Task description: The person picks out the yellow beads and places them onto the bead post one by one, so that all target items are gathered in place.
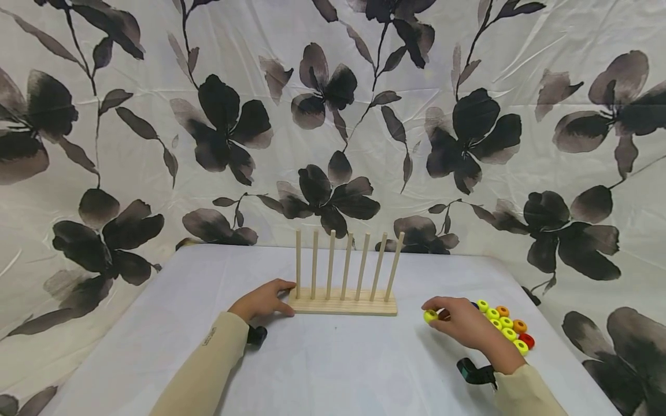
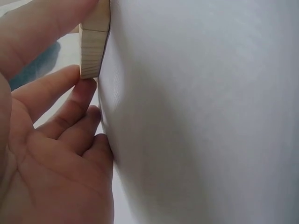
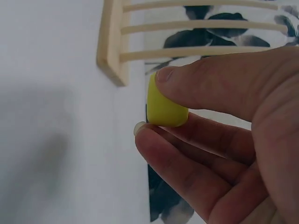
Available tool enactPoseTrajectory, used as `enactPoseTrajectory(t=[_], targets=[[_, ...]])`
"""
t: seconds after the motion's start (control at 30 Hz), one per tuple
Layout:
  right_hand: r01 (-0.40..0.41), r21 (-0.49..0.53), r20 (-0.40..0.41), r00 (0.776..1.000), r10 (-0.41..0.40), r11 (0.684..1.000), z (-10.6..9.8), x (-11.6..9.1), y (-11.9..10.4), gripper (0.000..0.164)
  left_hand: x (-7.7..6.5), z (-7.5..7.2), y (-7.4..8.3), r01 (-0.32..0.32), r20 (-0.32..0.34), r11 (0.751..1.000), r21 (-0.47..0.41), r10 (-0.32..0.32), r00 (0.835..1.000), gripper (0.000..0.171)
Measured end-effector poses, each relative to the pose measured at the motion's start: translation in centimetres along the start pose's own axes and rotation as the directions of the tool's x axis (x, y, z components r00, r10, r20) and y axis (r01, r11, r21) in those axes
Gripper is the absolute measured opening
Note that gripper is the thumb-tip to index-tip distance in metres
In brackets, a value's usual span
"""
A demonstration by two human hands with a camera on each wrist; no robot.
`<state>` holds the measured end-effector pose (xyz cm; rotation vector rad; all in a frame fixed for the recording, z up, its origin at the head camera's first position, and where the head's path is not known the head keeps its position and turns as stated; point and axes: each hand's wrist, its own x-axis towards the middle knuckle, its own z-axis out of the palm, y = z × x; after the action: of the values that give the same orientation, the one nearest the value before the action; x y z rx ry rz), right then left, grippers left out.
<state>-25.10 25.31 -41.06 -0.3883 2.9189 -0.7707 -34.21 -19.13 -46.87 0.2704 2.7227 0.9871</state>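
Observation:
A wooden peg rack, a flat base with several upright bare dowels, stands in the middle of the white table. My left hand grips the left end of its base, thumb in front and index finger behind. In the left wrist view the fingertips meet the end of the wooden base. Off to the right of the rack, my right hand pinches a yellow bead between thumb and fingers, just above the table. Behind that hand lie several yellow, orange, red and dark blue beads, partly hidden by it.
The white-covered table ends at the back against a hanging cloth printed with dark flowers. The loose beads lie near the table's right edge. A small black camera is strapped to my right wrist, another to my left.

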Motion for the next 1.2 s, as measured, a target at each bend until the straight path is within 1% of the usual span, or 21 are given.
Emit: enactPoseTrajectory(t=[0.1,0.2,0.37,0.57,0.87,1.13,1.2], targets=[[0.011,-0.004,-0.011,1.000,-0.011,1.000,-0.3,0.5,-1.0,0.027,0.0,0.0,0.1,0.005,-0.002,1.000,-0.004,-0.005,1.000,0.081],[0.031,-0.014,-0.017,0.999,-0.032,0.999,-0.5,0.9,-1.9,0.025,-0.1,0.0,0.2,0.006,-0.002,1.000,-0.004,-0.006,1.000,0.080],[0.104,-0.023,-0.038,0.994,-0.105,0.994,-0.9,1.5,-3.0,0.024,-0.3,0.0,0.3,0.002,-0.001,1.000,0.003,-0.002,1.000,0.079],[0.163,-0.033,-0.052,0.985,-0.165,0.986,-1.5,2.4,-4.7,0.024,-0.4,-0.1,0.4,0.001,0.002,1.000,0.004,-0.001,1.000,0.079],[0.265,-0.050,-0.077,0.960,-0.269,0.963,-2.6,3.4,-7.5,0.027,-0.4,-0.2,0.6,0.011,0.011,1.000,-0.006,-0.011,1.000,0.080],[0.328,-0.027,-0.074,0.941,-0.329,0.944,-3.4,4.0,-9.5,0.025,-0.3,-0.1,0.5,0.019,0.016,1.000,-0.022,-0.018,1.000,0.080],[0.337,-0.028,-0.077,0.938,-0.339,0.941,-3.7,4.2,-9.9,0.025,-0.3,-0.2,0.5,0.009,0.014,1.000,-0.012,-0.009,1.000,0.080]])
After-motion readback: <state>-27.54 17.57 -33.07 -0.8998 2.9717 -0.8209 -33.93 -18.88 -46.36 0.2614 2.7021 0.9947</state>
